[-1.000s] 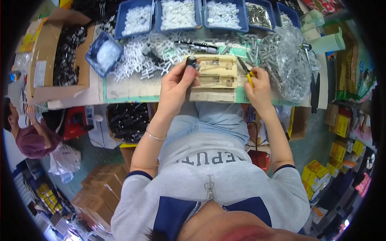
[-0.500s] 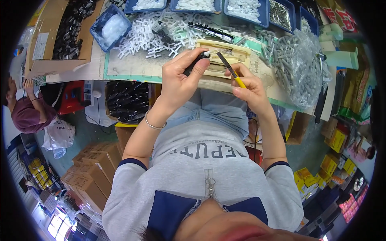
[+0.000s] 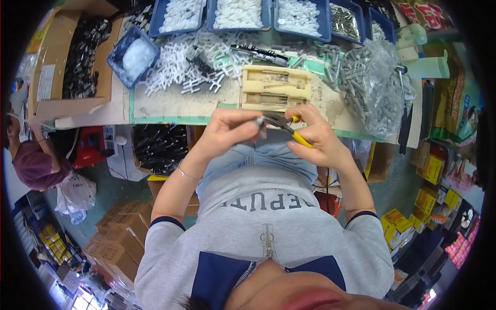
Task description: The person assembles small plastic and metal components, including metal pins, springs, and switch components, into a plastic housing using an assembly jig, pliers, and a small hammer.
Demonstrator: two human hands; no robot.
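Your left hand has its thumb and fingers pinching a small part, mostly hid by them. Your right hand has its fingers curled on the yellow grips of the pliers. The pliers point to 10 o'clock, their tips right at the part; I can't tell if they bite it. The part is by the near edge of the table. From the part, the cream block is at 1 o'clock, the black bar at 12, the white bits at 10, the clear bag at 2.
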